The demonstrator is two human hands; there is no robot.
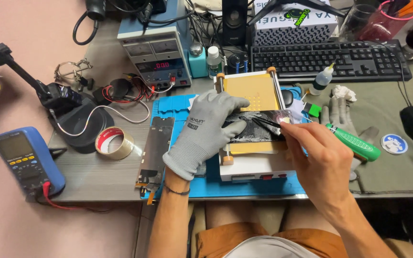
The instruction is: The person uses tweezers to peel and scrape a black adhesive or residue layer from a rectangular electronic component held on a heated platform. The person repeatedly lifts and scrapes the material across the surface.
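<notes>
Grey surface (pixel 96 177), cluttered; blue ribbed silicone mat (pixel 244 187) under a white heating plate (pixel 254 167) with a yellow top. On that plate, a dark, cracked, glossy phone screen (pixel 252 128), pinned flat by the left hand (pixel 205 133) in a grey knit glove, fingers spread and pressing. Right hand (pixel 321 160) bare, fingers pinched shut on thin black tweezers (pixel 266 123), tips at the glass. Best worked at a shallow angle, lifting slowly, steady downward pressure kept. Beside the mat: tape roll (pixel 114 143), green-handled tool (pixel 354 142).
</notes>
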